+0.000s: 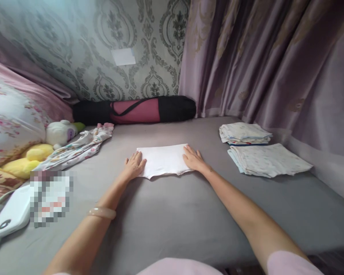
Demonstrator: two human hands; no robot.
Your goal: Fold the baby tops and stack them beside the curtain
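Note:
A white folded garment (164,161) lies flat on the grey bed sheet (172,214) in front of me; its exact kind does not show. On its left edge rests my left hand (134,165), fingers stretched out flat, with a pale bangle on that forearm. My right hand (193,157) presses flat on the right edge, fingers spread. Neither hand grips the cloth. The garment's near edge is uneven, with small points sticking out toward me.
Two stacks of folded clothes, a far one (243,133) and a nearer one (269,160), lie at right. Crumpled patterned clothing (77,149), plush toys (60,133) and a white device (13,210) are at left. A black and pink long bag (137,110) lies against the wall.

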